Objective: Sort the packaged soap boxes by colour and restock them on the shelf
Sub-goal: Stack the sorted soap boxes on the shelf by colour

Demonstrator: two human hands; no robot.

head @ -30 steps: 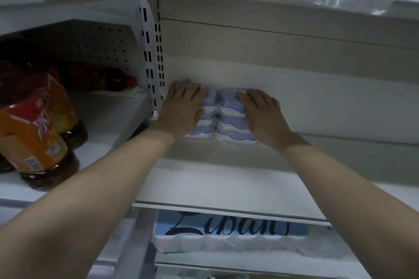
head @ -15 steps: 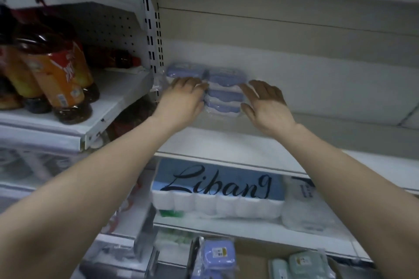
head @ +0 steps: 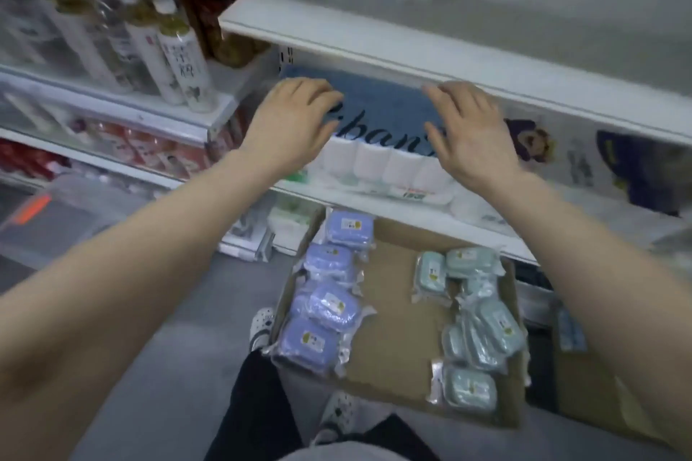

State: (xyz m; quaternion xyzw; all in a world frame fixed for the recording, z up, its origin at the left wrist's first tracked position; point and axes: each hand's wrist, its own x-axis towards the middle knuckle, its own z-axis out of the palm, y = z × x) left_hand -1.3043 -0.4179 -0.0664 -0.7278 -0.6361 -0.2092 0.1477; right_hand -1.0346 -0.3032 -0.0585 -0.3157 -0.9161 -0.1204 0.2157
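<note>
As they stretch forward palm-down, left hand and right hand hover — fingers loosely spread (nothing held).

The light is soft and a bit dim, with a cool grey tint. Shadows are faint and soft. The whole picture is blurry. The bottles on the left are the most smeared. The soap packs in the box look sharper, and their wrap shines a little. Near the lower corners the arms look stretched and huge.
</note>
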